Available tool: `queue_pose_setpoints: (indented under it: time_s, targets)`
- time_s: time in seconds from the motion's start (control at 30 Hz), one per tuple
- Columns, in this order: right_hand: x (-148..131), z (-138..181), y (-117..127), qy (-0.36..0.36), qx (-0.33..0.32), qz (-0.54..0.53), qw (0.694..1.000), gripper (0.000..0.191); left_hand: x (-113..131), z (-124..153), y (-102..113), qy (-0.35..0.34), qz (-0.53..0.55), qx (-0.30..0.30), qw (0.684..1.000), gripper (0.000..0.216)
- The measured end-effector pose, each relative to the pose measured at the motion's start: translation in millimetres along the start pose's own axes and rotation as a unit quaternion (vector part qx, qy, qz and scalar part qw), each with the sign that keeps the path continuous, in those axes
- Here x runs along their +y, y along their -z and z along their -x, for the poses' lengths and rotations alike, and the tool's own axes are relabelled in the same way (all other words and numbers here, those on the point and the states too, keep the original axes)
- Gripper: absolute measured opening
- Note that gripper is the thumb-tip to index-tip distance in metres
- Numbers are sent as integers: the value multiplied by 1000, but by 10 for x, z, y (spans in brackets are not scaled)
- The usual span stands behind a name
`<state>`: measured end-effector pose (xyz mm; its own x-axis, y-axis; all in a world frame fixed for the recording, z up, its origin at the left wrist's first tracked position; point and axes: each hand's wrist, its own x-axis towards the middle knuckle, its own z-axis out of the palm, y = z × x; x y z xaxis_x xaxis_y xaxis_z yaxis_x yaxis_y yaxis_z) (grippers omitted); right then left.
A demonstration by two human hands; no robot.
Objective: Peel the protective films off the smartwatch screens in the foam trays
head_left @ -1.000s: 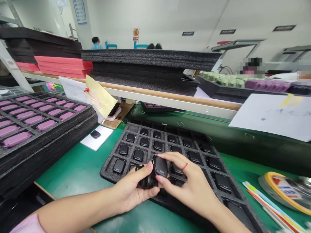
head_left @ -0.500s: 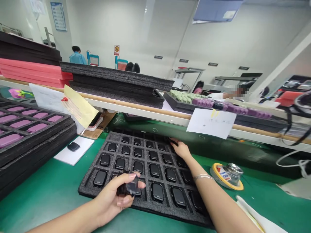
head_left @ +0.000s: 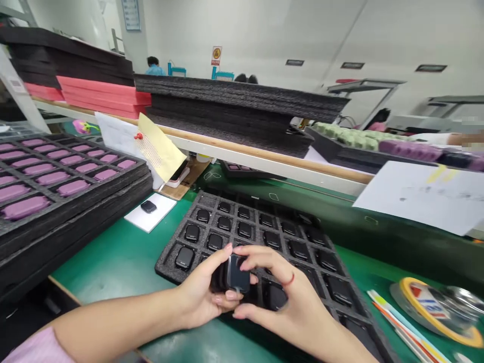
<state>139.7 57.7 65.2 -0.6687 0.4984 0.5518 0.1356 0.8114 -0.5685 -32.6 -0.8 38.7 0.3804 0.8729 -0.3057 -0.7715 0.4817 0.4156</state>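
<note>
- While the left hand (head_left: 206, 278) cradles a dark smartwatch body (head_left: 238, 274) from the side nearest the wearer, the right hand (head_left: 273, 287) closes on it from the opposite side; both hands are narrowly curled around it, with the fingers touching its case.
- That watch body is held over the front of a black foam tray (head_left: 177, 243), its glossy face tilted, partly covered by the fingers.
- A thin red band (head_left: 289, 280) circles one finger of the right hand, and a pink sleeve (head_left: 34, 349) covers the upper left arm.
- Rows of black watch bodies, such as one at the tray's front left (head_left: 185, 258), sit upright in the tray's square compartments; the hands hide the middle rows.
- To the left, a stacked foam tray (head_left: 79, 199) holds pink-covered items (head_left: 25, 207) in its compartments.
- Between that stack and the black tray, a single watch body (head_left: 148, 206) lies on a white card (head_left: 161, 204) on the green surface (head_left: 106, 257).
- To the right, strips of coloured plastic (head_left: 401, 322) lie beside a yellow-rimmed tape roll (head_left: 434, 307).
- Above, a shelf with a wooden edge (head_left: 264, 164) carries dark foam sheets (head_left: 242, 98), with a sheet of paper (head_left: 419, 196) hanging from it.
</note>
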Motion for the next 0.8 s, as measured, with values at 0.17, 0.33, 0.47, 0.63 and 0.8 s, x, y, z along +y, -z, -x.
queue_pose_setpoints:
  time_s: [0.17,0.33,0.47,0.63,0.8]
  targets:
    - [-94,66,-59,52,23,63,996,9,-33,18,-21,-10,-10,-19,1000,52]
    - [-110,23,-78,85,56,69,992,4,-30,8,-7,-11,-4,-38,999,44]
    - [-89,-15,-39,19,113,18,993,10,-19,2,5,10,-11,-40,999,46]
    - [-18,3,55,-147,264,-173,937,19,-16,15,-5,28,-31,-60,997,49]
    - [-76,68,89,-128,279,-172,936,12,-14,37,-15,28,-54,-75,995,50]
